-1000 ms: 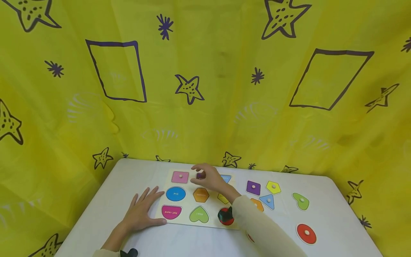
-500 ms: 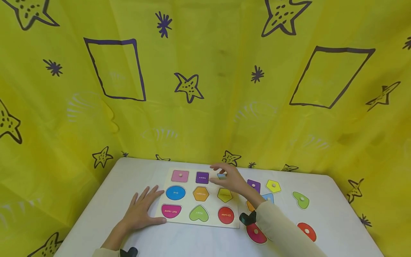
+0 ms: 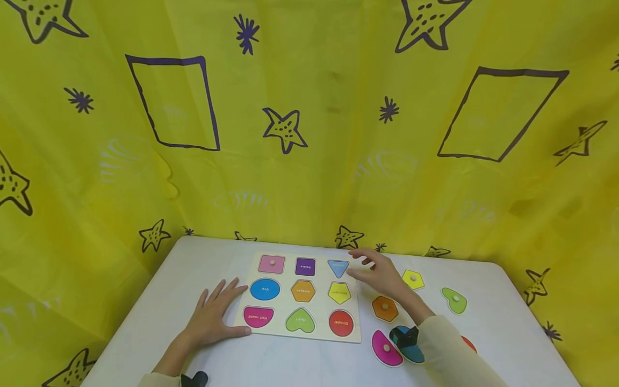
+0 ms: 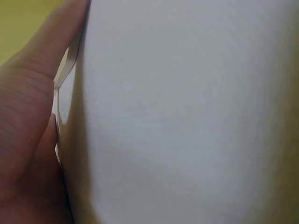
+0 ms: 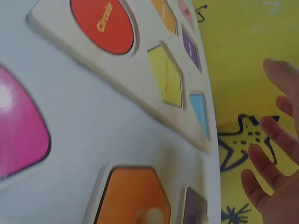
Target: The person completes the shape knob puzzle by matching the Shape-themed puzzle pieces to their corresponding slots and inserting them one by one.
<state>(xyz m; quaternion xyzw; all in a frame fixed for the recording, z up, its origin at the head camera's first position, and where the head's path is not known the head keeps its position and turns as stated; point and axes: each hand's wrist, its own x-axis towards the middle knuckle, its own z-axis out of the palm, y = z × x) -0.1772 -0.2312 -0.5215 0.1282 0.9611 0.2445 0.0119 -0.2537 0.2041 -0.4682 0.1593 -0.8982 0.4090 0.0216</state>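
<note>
A pale puzzle board (image 3: 319,334) lies on the table with a pink piece (image 3: 267,264) and its knob in the back left recess. The left hand (image 3: 210,317) rests with fingers spread against the board's left edge; in the left wrist view the thumb side of the hand (image 4: 28,102) shows. Above the board's right edge, near the blue triangle recess (image 3: 338,267), the right hand (image 3: 382,277) hovers with loosely bent fingers and holds nothing. In the right wrist view that hand (image 5: 280,177) is apart from the board (image 5: 140,100).
Loose knobbed pieces lie right of the board: orange hexagon (image 3: 385,309), yellow pentagon (image 3: 412,279), green heart (image 3: 453,301), magenta half round (image 3: 387,349), blue oval (image 3: 415,352) and a partly hidden red one (image 3: 469,344). A yellow curtain (image 3: 319,188) hangs behind the table.
The right hand has moved right, from over the purple square recess across the blue triangle recess to the board's right edge. The left hand has stayed in place.
</note>
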